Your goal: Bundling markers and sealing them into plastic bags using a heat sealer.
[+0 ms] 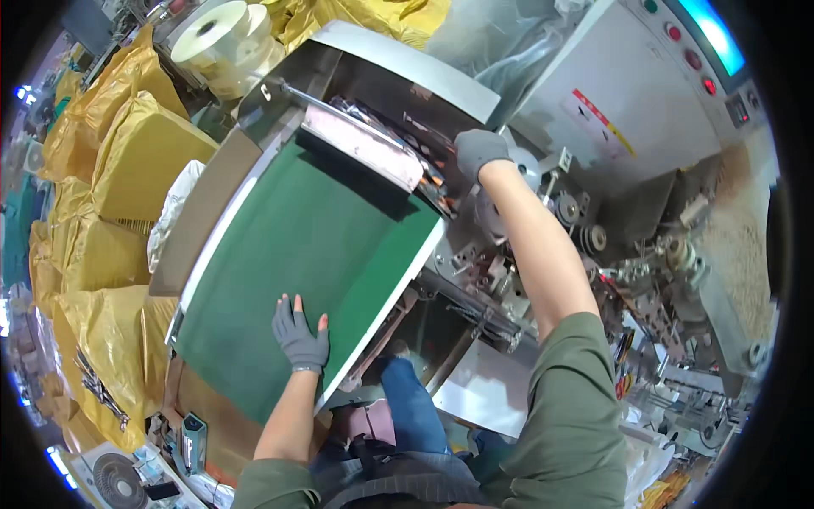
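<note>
Head view: left hand lies spread on the green conveyor belt; right hand, grip unclear, reaches into the machine.

Bulging yellow sacks are piled along the left and top. On the grey machine panel at upper right sit a slanted red-yellow-white label and a glowing blue screen.

Green conveyor belt: flat, bare, runs diagonally from lower left to frame centre, white-edged. Upper end meets a steel hood at top centre, lid tilted open. Dark packets lie crowded at the hood mouth, just right of centre.
</note>
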`<state>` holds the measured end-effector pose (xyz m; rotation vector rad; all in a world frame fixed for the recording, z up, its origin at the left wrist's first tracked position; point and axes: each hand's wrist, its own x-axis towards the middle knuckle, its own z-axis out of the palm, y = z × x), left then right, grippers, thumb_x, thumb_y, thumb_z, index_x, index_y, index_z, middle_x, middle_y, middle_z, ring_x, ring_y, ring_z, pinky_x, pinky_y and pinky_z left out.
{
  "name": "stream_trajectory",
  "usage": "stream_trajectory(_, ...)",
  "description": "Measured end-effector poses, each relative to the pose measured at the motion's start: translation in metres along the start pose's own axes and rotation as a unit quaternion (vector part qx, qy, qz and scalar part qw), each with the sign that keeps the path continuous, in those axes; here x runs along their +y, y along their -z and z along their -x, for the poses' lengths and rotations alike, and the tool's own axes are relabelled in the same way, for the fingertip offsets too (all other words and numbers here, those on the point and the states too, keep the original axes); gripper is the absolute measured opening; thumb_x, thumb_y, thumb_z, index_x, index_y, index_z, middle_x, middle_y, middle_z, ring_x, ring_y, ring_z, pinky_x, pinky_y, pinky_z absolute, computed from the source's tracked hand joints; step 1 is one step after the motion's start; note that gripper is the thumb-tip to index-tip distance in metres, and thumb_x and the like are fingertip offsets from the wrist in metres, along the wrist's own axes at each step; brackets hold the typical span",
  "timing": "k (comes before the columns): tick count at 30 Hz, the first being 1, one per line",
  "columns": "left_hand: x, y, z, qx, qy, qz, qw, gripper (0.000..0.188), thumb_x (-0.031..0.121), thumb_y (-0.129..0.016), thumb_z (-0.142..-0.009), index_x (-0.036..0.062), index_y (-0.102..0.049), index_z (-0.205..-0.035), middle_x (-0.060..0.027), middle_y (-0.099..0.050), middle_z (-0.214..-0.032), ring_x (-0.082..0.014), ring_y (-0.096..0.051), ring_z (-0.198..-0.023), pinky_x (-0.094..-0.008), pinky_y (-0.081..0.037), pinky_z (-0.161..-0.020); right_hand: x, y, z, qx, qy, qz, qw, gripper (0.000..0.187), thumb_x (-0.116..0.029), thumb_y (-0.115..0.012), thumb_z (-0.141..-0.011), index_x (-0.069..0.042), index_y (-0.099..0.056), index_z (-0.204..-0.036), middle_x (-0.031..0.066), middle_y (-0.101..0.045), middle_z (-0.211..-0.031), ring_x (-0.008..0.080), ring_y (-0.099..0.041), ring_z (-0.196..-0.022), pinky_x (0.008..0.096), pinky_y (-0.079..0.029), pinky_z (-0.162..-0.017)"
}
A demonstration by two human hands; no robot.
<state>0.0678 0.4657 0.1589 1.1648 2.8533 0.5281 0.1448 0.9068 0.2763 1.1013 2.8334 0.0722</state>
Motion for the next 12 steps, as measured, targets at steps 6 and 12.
stream_trajectory(6, 0.002, 0.006, -0.002, -0.037, 0.025, -0.019, 0.999, 0.067, 0.035, -0.062, -0.079, 0.002, -0.04, -0.133, -0.0211, -0.032, -0.141, -0.0382, -0.028, -0.131, -0.0492, -0.024, -0.105, -0.044, 0.015, -0.045, -0.014, 0.038, -0.163, 0.986, 0.029, -0.036, -0.053, -0.087, -0.008, -0.061, -0.092, 0.0199, -0.064, -0.085, 0.0373, -0.061, -0.084, 0.0467, -0.047, -0.073)
stream_trajectory(12, 0.013, -0.003, -0.01, -0.06, 0.015, 0.016, 0.998, 0.071, 0.031, -0.065, -0.077, 0.0019, -0.036, -0.136, -0.0207, -0.029, -0.143, -0.0396, -0.027, -0.132, -0.05, -0.022, -0.106, -0.025, -0.044, -0.063, -0.21, 0.095, -0.243, 0.942, 0.059, -0.045, -0.061, -0.081, -0.011, -0.051, -0.128, 0.0224, -0.057, -0.117, 0.031, -0.056, -0.109, 0.0393, -0.042, -0.093)
